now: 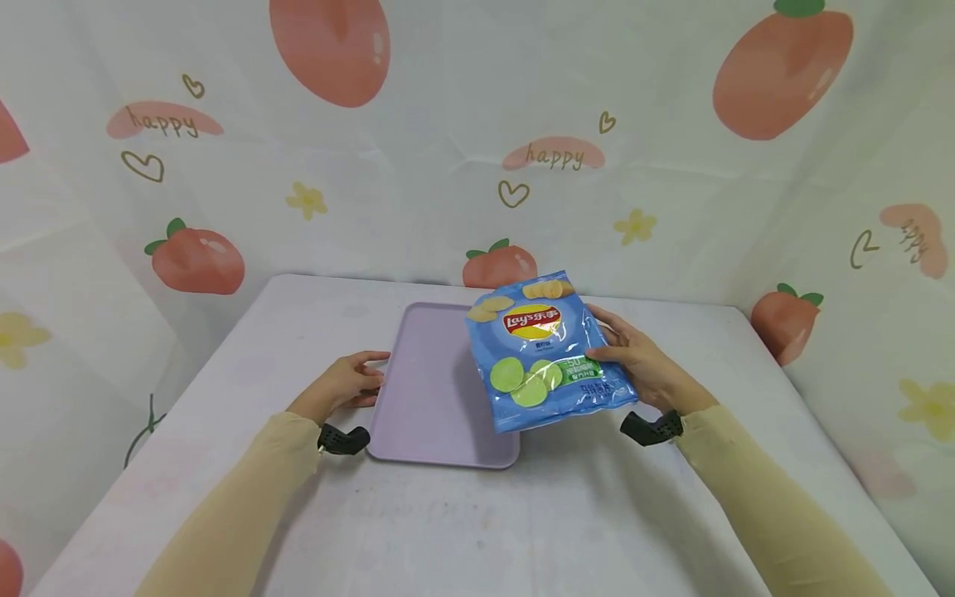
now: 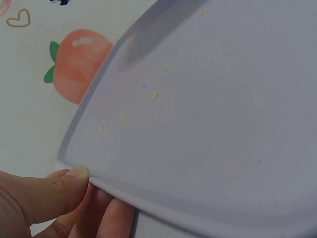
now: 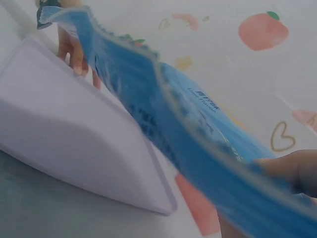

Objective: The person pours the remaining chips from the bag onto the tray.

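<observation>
A blue bag of Lay's potato chips (image 1: 537, 352) is held up over the right part of a pale purple tray (image 1: 440, 398). My right hand (image 1: 634, 356) grips the bag at its right edge, thumb on the printed front and fingers behind. At the tray's left edge, my left hand (image 1: 346, 385) pinches the rim, with the thumb on top and the other fingers below in the left wrist view. Small yellowish flecks (image 2: 155, 95) lie scattered on the tray's surface. In the right wrist view the bag (image 3: 133, 89) hides part of the tray (image 3: 74, 119).
The tray rests on a white table (image 1: 462, 531). Behind it hangs a pale cloth (image 1: 418, 182) printed with fruit, hearts and flowers. A thin dark cord (image 1: 142, 431) shows at the table's left edge. Each wrist wears a black camera band (image 1: 652, 427).
</observation>
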Action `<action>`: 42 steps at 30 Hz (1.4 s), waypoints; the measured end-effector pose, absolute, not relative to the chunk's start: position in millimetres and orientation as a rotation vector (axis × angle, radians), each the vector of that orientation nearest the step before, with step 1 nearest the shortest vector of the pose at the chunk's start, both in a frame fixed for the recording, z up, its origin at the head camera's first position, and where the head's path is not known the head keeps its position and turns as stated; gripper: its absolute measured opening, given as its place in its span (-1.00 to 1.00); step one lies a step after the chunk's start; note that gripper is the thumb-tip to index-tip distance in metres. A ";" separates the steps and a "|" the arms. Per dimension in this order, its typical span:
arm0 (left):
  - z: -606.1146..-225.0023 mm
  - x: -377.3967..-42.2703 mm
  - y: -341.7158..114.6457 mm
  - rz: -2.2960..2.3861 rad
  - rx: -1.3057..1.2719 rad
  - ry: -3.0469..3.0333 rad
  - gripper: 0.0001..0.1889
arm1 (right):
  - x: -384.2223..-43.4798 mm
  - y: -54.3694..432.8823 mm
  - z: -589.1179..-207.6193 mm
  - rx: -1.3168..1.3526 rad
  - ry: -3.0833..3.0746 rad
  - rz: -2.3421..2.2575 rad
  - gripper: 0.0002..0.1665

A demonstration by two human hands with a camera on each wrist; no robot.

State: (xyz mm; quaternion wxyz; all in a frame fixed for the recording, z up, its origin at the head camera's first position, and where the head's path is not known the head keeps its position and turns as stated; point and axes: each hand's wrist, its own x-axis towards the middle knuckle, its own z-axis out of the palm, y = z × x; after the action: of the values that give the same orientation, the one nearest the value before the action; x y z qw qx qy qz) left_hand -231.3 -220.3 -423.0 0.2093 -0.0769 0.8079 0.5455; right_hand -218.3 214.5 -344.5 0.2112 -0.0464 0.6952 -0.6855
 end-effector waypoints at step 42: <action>-423.2 -233.6 -219.8 1.522 -0.218 2.232 -0.37 | -229.7 188.4 -332.0 -0.099 1.927 -1.820 -0.10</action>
State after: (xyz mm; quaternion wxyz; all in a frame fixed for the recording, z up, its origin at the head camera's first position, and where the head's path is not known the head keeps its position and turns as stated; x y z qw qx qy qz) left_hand -233.6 -219.8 -423.2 0.2140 -0.0784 0.8045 0.5485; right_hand -229.7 188.4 -332.0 0.2420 -0.0361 0.7048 -0.6659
